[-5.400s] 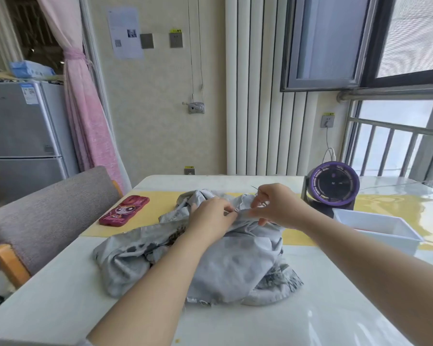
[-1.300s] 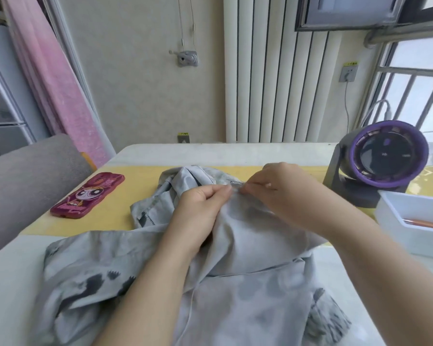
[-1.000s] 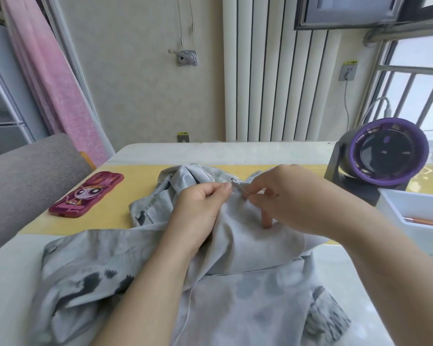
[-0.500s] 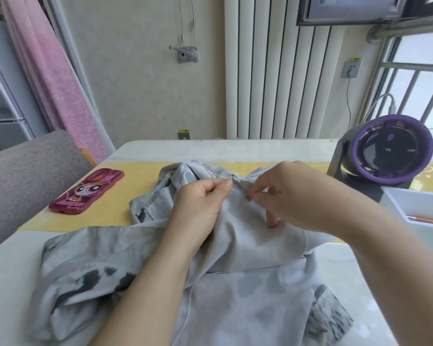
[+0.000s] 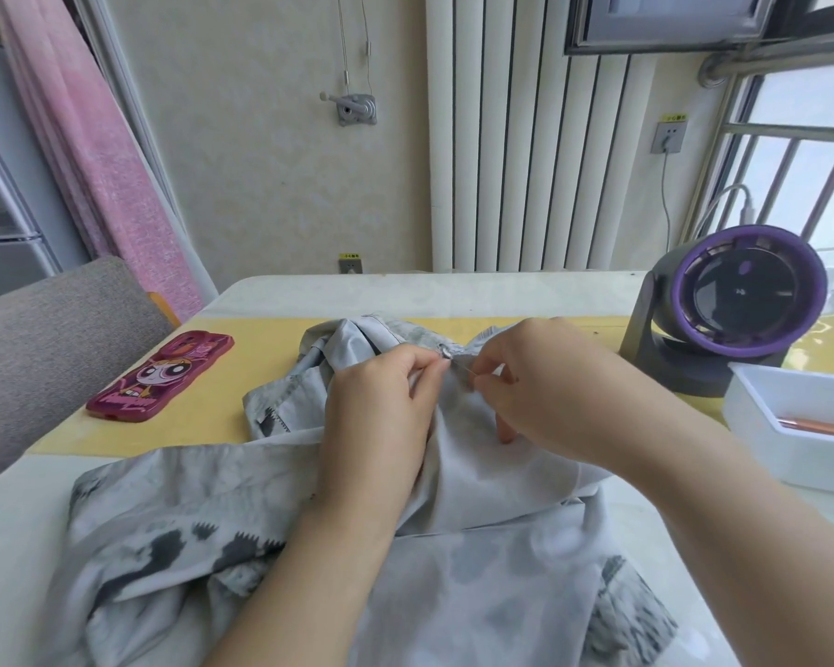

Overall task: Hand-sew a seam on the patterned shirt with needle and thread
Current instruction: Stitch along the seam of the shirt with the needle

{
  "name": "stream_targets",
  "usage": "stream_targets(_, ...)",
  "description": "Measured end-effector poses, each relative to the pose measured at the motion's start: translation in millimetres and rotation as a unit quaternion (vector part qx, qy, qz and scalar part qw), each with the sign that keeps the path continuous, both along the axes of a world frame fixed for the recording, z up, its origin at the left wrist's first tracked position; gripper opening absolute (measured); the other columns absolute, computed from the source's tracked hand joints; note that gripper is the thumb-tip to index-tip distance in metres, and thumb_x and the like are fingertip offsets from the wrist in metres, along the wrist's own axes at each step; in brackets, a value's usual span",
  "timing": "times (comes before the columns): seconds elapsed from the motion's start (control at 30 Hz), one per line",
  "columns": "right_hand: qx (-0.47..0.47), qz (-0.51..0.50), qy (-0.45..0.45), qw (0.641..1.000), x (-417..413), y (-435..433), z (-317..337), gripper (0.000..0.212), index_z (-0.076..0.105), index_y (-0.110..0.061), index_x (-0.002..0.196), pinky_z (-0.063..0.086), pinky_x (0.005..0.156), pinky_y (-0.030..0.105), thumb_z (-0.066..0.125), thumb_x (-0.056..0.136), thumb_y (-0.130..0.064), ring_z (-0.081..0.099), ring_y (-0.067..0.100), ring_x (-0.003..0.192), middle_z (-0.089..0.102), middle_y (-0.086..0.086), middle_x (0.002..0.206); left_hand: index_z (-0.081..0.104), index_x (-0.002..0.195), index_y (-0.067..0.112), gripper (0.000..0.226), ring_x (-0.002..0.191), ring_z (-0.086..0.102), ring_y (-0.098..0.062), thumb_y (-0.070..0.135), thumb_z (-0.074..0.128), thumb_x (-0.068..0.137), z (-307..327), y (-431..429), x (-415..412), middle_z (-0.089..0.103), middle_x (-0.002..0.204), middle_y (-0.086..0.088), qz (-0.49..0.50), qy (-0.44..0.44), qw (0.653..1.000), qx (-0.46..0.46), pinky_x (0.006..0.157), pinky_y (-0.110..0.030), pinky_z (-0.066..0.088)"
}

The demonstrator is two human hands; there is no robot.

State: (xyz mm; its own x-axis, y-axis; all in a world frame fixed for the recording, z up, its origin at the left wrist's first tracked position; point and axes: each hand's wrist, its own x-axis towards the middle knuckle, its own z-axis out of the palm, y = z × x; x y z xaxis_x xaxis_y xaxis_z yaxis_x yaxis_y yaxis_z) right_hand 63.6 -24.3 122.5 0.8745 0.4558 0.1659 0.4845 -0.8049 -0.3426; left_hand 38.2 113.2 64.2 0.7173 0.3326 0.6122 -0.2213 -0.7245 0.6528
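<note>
Head view. Window-side white table point(image 5: 429, 291) is carrying a yellow mat point(image 5: 203, 421); the patterned shirt point(image 5: 477, 474) is lying bunched over both, under my forearms.

Change: about a second ago my right hand point(image 5: 550, 397) was lying over the fold. It is now pinching the needle point(image 5: 463, 370) between thumb and forefinger, with the steel showing between my two hands at the seam edge.

Judgement: one stitch is passing through, and the seam is not finished.

Left hand point(image 5: 381, 416) is gripping the raised fold, fingers curled, fingertips just beside the needle. One lower finger of the right hand is resting on the cloth. Thread is too fine to make out.

Phone point(image 5: 162, 375), fan point(image 5: 742, 300) and white tray point(image 5: 766, 426) are sitting well apart.
</note>
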Motion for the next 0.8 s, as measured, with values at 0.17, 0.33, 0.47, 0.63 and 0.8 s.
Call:
stream_targets(0.17, 0.003, 0.007, -0.012, 1.000, -1.0, 5.0, -0.6, 0.023, 0.066, -0.020, 0.091, 0.050, 0.061, 0.027, 0.043, 0.089, -0.019, 0.061, 0.018, 0.073, 0.070, 0.001, 0.073, 0.072, 0.079, 0.017, 0.010, 0.060, 0.061, -0.013, 0.022, 0.067, 0.086, -2.0, 1.3, 0.4, 0.070, 0.066, 0.006, 0.030, -0.038, 0.997, 0.065, 0.060, -0.029, 0.043)
stream_targets(0.33, 0.050, -0.001, -0.026, 0.998, 3.1, 10.3, -6.4, 0.012, 0.051, -0.028, 0.097, 0.035, 0.048, 0.020, 0.043, 0.091, -0.022, 0.057, 0.017, 0.079, 0.068, -0.002, 0.081, 0.071, 0.077, 0.014, 0.016, 0.060, 0.062, -0.014, 0.024, 0.061, 0.084, -1.2, -2.4, 0.0, 0.069, 0.067, 0.004, 0.015, -0.066, 0.992, 0.104, 0.054, -0.033, 0.045)
stream_targets(0.47, 0.100, 0.065, -0.012, 0.993, 5.0, 5.0, -1.7, 0.008, 0.051, -0.027, 0.085, 0.046, 0.062, 0.025, 0.053, 0.088, -0.019, 0.057, 0.008, 0.066, 0.069, -0.006, 0.070, 0.073, 0.082, 0.016, 0.007, 0.068, 0.058, 0.010, 0.016, 0.066, 0.086, 0.1, -1.4, 0.2, 0.068, 0.071, 0.019, -0.015, -0.047, 0.999, 0.001, 0.060, -0.006, 0.040)
stream_targets(0.63, 0.107, 0.124, 0.001, 0.987, -1.0, -4.0, 10.4, 0.010, 0.067, -0.030, 0.085, 0.047, 0.070, 0.016, 0.064, 0.085, -0.020, 0.059, -0.001, 0.074, 0.068, -0.015, 0.076, 0.066, 0.075, 0.033, 0.018, 0.072, 0.063, 0.006, 0.019, 0.064, 0.087, -0.8, 0.2, 3.2, 0.069, 0.074, 0.021, -0.046, 0.002, 0.991, -0.123, 0.069, -0.018, 0.050)
stream_targets(0.8, 0.123, 0.087, -0.079, 0.985, 6.0, 6.3, -2.7, 0.012, 0.067, -0.032, 0.088, 0.050, 0.076, 0.035, 0.060, 0.086, -0.022, 0.060, 0.009, 0.081, 0.068, -0.011, 0.084, 0.068, 0.081, 0.029, 0.012, 0.078, 0.066, 0.002, 0.018, 0.065, 0.087, -1.4, -1.4, 4.5, 0.072, 0.079, 0.016, -0.072, -0.009, 0.984, -0.163, 0.071, -0.017, 0.048)
